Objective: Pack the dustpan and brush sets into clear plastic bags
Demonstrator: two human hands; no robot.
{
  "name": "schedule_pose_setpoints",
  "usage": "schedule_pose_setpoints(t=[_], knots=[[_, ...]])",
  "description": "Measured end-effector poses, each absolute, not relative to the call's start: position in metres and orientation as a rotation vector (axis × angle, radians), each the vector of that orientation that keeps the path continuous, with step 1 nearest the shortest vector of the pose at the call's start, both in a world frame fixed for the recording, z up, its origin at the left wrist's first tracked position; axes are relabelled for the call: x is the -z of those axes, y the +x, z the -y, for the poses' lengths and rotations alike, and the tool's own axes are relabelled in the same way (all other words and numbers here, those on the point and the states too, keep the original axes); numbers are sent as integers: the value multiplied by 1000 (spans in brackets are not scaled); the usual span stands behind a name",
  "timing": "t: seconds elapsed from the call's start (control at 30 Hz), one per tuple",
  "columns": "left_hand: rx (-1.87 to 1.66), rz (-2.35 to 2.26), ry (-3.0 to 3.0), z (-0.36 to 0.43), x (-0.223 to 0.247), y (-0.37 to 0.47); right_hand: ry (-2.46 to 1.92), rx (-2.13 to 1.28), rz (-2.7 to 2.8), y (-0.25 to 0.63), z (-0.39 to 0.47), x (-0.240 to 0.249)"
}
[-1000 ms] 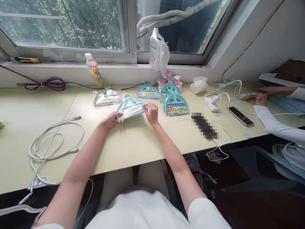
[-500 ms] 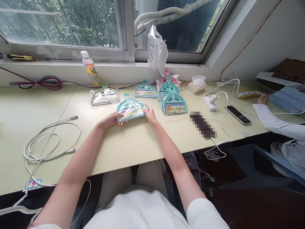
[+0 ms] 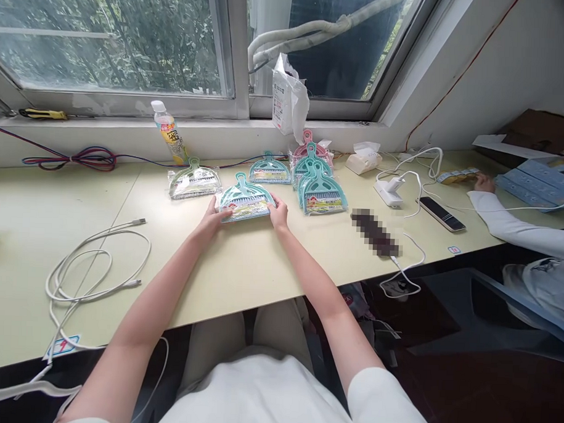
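Observation:
A teal mini dustpan and brush set [image 3: 246,199] in clear wrap lies between my hands, its handle pointing toward the window. My left hand [image 3: 213,218] grips its left edge, thumb on top. On the opposite edge my right hand [image 3: 278,212] is closed, with its fingers partly hidden. Just beyond to the left is a green wrapped set [image 3: 195,181]. Behind it sits a separate teal set [image 3: 270,169]. Right of my hands, several teal sets [image 3: 323,191] overlap in a pile, with a pink set [image 3: 308,138] at the back.
A drink bottle [image 3: 170,133] stands by the wall. White cable [image 3: 66,290] coils at left. On the right are a tissue pack [image 3: 363,159], a white charger [image 3: 390,190], a black phone [image 3: 441,214] and a blurred-out object [image 3: 374,232]. Another person's sleeved arm [image 3: 499,222] rests at far right.
The dustpan set in my hands has shifted slightly right and its front now faces me more squarely. My left hand has moved right and a little farther up its side.

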State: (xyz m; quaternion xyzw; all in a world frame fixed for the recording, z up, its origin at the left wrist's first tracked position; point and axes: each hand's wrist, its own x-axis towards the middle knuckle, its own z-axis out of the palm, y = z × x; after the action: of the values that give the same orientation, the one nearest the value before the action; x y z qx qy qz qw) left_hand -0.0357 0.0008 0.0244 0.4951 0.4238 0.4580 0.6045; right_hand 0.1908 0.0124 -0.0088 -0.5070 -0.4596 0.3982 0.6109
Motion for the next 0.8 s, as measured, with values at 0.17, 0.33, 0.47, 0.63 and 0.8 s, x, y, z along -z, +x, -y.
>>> schedule_pose_setpoints(t=[0.17, 0.33, 0.47, 0.63, 0.8], knots=[[-1178, -990, 1105, -5, -15, -30, -1108, -1052, 957, 186, -6, -2], [-1258, -1021, 1142, -5, -15, -37, -1084, -1297, 891, 185, -1, -5], [-1194, -1066, 1138, -6, -15, -39, -1185, -1333, 937, 183, 1, -5], [-1256, -1168, 1189, -8, -14, -38, -1214, -1207, 976, 191, -3, -15], [-1506, -1322, 1210, -16, -12, -55, -1340, -1010, 859, 224, -39, -39]])
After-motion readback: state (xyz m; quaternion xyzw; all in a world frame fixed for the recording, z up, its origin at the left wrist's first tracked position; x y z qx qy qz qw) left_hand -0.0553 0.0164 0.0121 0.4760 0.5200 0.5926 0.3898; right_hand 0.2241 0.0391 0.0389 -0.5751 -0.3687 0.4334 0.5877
